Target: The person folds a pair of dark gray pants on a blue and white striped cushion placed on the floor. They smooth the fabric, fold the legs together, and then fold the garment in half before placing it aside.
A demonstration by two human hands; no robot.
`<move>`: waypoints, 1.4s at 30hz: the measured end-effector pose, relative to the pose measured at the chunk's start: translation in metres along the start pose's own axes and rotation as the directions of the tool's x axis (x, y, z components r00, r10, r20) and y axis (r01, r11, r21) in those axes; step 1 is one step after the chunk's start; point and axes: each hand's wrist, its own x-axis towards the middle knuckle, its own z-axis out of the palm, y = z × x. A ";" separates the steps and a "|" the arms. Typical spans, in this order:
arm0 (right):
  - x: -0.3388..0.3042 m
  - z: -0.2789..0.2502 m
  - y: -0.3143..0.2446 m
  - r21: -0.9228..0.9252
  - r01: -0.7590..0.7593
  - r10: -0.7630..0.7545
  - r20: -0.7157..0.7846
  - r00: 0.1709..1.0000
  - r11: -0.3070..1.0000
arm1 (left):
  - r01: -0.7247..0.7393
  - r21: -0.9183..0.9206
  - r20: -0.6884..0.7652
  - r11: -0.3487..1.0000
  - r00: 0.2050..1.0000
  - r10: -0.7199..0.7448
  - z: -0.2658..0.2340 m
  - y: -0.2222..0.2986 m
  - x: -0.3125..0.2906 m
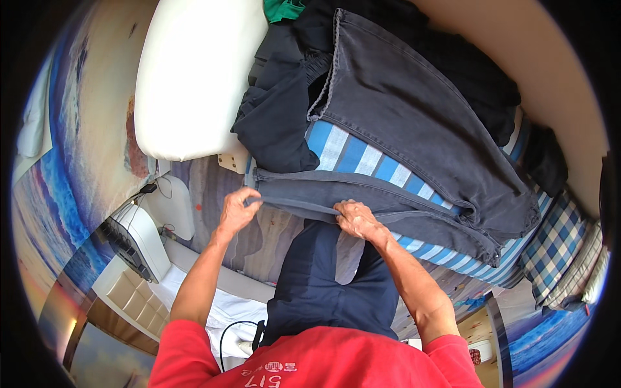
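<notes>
Blue-and-white striped fabric lies under spread dark grey jeans.
Your left hand pinches the near leg's edge; your right hand grips it farther along.

At nine and four o'clock, walls are covered with blue seascape murals; at two, a plain beige wall is seen. Grey wavy-grained flooring is laid near the centre. Blue-and-white stripes are spread over a bed toward three o'clock. A cream tufted headboard is placed at eight.
</notes>
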 end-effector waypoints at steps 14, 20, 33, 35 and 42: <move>-0.013 -0.079 0.028 0.020 -0.253 0.247 0.151 0.957 0.967 | 0.122 -0.574 -0.098 0.810 0.972 -0.215 0.032 -0.019 0.025; -0.029 -0.083 0.037 -0.043 -0.251 0.254 0.077 0.964 0.967 | 0.153 -0.265 -0.229 0.952 0.949 -0.216 0.037 -0.046 0.027; -0.063 -0.102 0.047 -0.291 -0.185 0.099 -0.286 0.953 0.939 | 0.058 -0.476 -0.231 0.877 0.955 -0.188 0.041 -0.042 0.047; -0.065 -0.099 0.050 -0.328 -0.188 0.094 -0.282 0.955 0.926 | 0.079 -0.425 -0.245 0.902 0.949 -0.198 0.037 -0.037 0.042; -0.064 -0.088 0.086 -0.248 -0.145 0.077 -0.267 0.961 0.958 | 0.032 -0.469 -0.276 0.882 0.944 -0.181 0.020 -0.009 0.014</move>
